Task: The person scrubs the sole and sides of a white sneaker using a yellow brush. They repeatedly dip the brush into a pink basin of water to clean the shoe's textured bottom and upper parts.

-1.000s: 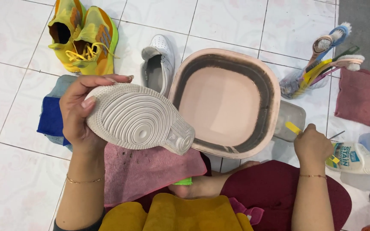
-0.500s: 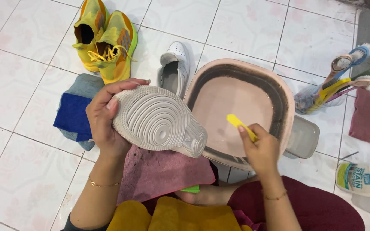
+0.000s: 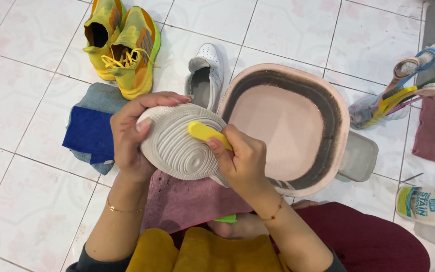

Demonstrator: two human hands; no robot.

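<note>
a second ago the right hand [image 3: 240, 161] was out by the bottle; now it is clamped on a yellow brush [image 3: 207, 133] laid against the sole of the white shoe [image 3: 177, 146], so scrubbing looks begun. the left hand [image 3: 129, 133] grips that upturned shoe over a pink cloth [image 3: 187, 201]. beyond: one pink basin [image 3: 338, 116], one more white shoe [image 3: 205, 73], two yellow sneakers [image 3: 127, 45].

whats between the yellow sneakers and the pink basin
In the head view, one white sneaker lies on the tiles between the yellow sneakers and the pink basin.
</note>
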